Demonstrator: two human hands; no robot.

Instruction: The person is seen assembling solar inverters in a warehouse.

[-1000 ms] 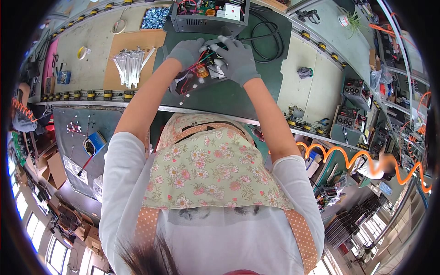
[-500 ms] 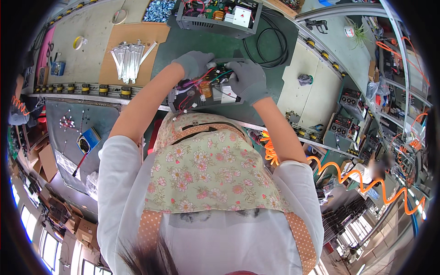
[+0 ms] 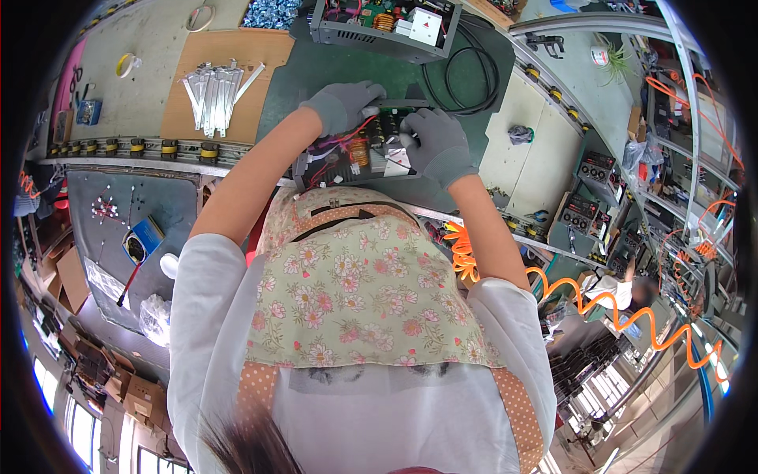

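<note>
In front of my apron lies an open electronics chassis (image 3: 392,178) with coloured wires, a copper-coloured coil (image 3: 359,152) and a white block (image 3: 396,163) inside. Both my hands wear grey gloves. At its far left corner my left hand (image 3: 344,107) is closed, finger and thumb around the end of a dark panel (image 3: 404,103) on the far side. A red wire (image 3: 363,127) runs beneath those fingers. My right hand (image 3: 439,145) is over the right side with curled fingers close to the dark inner parts; whatever they pinch is hidden.
Beyond stands a second open chassis (image 3: 379,37), with a coiled black cable (image 3: 474,75) at its right. Metal strips (image 3: 213,96) lie on a brown board (image 3: 175,118) at the left, below a tray of screws (image 3: 271,13). An orange coiled hose (image 3: 588,304) hangs at the right.
My right hand has drawn slightly right and down, its fingers more curled. The green wire near its fingertips no longer shows. My left hand stays at the far corner. The whole view has shifted a little.
</note>
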